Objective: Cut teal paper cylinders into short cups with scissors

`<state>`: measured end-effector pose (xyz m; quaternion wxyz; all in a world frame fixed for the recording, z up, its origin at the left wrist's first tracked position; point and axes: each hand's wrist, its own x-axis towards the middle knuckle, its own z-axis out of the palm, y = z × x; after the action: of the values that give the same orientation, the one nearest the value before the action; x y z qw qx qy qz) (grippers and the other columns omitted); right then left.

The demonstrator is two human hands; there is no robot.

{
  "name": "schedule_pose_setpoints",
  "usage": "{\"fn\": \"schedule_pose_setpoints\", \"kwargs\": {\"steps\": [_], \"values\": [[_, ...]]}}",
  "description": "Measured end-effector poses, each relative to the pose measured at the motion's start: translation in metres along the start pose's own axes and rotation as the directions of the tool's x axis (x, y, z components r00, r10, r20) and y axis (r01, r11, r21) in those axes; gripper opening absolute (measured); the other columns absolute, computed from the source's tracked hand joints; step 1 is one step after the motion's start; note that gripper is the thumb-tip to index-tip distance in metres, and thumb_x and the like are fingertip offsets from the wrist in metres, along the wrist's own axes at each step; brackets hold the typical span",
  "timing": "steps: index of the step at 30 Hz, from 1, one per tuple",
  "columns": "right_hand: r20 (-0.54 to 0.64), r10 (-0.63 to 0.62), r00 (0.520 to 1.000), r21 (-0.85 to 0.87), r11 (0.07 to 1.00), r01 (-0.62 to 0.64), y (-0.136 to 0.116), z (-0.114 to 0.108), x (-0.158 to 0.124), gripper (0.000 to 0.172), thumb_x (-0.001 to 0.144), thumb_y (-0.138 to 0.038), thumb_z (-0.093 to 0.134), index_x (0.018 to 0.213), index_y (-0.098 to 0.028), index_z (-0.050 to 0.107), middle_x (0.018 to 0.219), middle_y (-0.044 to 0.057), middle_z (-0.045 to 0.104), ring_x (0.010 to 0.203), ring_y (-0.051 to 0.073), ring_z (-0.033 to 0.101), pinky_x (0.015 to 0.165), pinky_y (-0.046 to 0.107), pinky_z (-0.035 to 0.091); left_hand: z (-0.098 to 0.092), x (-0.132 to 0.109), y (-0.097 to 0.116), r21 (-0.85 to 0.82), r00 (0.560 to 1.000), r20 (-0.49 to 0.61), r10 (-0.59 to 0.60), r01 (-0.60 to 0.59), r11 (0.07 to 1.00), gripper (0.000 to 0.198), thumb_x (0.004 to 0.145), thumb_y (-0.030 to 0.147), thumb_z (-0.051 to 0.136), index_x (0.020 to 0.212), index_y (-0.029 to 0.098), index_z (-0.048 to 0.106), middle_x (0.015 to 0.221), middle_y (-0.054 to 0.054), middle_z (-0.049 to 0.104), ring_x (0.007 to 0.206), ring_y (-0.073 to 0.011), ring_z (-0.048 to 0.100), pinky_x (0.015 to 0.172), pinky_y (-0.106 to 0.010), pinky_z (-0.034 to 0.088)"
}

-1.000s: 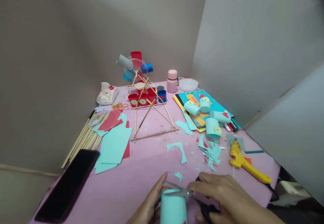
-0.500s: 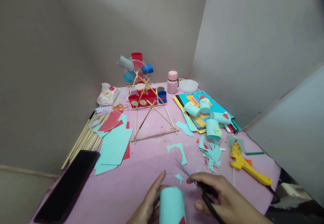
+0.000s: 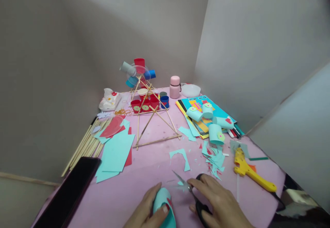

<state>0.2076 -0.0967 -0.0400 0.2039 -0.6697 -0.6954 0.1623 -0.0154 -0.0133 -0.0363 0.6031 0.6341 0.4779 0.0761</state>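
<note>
At the front of the table, my left hand [image 3: 149,210] is closed around a light blue paper tube [image 3: 162,197] with a red patch on its side. The tube tilts, its open end facing toward me. Just to its right, my right hand [image 3: 215,200] grips black-handled scissors [image 3: 189,187], fingers through the loops. The blades point up and left, over the pink tabletop, apart from the tube. Ahead of the blades lies a curved light blue paper scrap [image 3: 182,155].
A yellow glue gun [image 3: 244,169] lies at right, near paper shreds [image 3: 215,159] and several decorated light blue tubes [image 3: 216,134]. Stick frames [image 3: 157,142] stand mid-table. On the left are a phone [image 3: 69,190], light blue sheets [image 3: 117,152] and wooden sticks [image 3: 87,142]. Farther back stands a pink bottle [image 3: 175,88].
My left hand has turned and tilted the tube, its thumb now across the near side. The scissors have moved slightly left and down, with their blades more slanted. The view has tipped up slightly.
</note>
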Motion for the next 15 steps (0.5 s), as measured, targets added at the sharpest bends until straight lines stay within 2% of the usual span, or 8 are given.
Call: {"fn": "schedule_pose_setpoints", "kwargs": {"steps": [3,5,8,12,15], "values": [[-0.047,-0.060,0.997,-0.069,0.996,0.057,0.003,0.005,-0.002,0.048,0.073,-0.014,0.055,0.119,-0.026,0.053,0.099,0.006,0.061,0.089,0.021,0.062,0.070,0.029,0.053,-0.002,0.002,-0.008,0.223,0.995,-0.093,0.044,-0.022,0.975,0.062,0.085,0.051,0.042,0.135,0.014,0.043,0.145,-0.009,0.040,0.134,-0.0246,0.035,0.113,-0.042,0.023],[-0.071,-0.084,0.994,-0.100,0.992,0.077,0.004,0.007,-0.003,0.050,0.073,-0.014,0.055,0.121,-0.026,0.051,0.100,0.007,0.061,0.089,0.022,0.062,0.070,0.031,0.053,-0.002,0.004,-0.012,0.310,0.984,-0.129,0.124,-0.079,0.948,0.056,0.084,0.050,0.041,0.127,0.016,0.053,0.137,-0.009,0.050,0.127,-0.0260,0.045,0.109,-0.042,0.031],[-0.089,-0.091,0.992,-0.127,0.989,0.079,0.006,0.010,-0.004,0.053,0.072,-0.012,0.055,0.123,-0.025,0.050,0.100,0.008,0.060,0.089,0.024,0.061,0.070,0.032,0.053,-0.003,0.006,-0.012,0.370,0.958,-0.158,0.239,-0.167,0.914,0.043,0.085,0.043,0.042,0.116,0.022,0.063,0.120,-0.007,0.066,0.110,-0.0256,0.061,0.097,-0.036,0.047],[-0.088,-0.097,0.991,-0.126,0.988,0.085,0.006,0.012,-0.003,0.055,0.071,-0.011,0.055,0.123,-0.024,0.048,0.101,0.009,0.059,0.090,0.025,0.061,0.071,0.035,0.054,-0.003,0.005,-0.002,0.406,0.953,-0.137,0.271,-0.195,0.893,0.041,0.088,0.038,0.038,0.116,0.023,0.063,0.109,-0.006,0.071,0.099,-0.0238,0.067,0.087,-0.028,0.051],[-0.098,-0.101,0.990,-0.127,0.988,0.089,0.007,0.012,-0.003,0.055,0.071,-0.010,0.055,0.123,-0.024,0.048,0.101,0.010,0.059,0.091,0.026,0.060,0.071,0.036,0.055,-0.002,0.005,-0.002,0.460,0.962,-0.105,0.252,-0.178,0.870,0.047,0.089,0.039,0.036,0.125,0.018,0.056,0.116,-0.009,0.068,0.103,-0.0254,0.065,0.090,-0.031,0.050]]}}
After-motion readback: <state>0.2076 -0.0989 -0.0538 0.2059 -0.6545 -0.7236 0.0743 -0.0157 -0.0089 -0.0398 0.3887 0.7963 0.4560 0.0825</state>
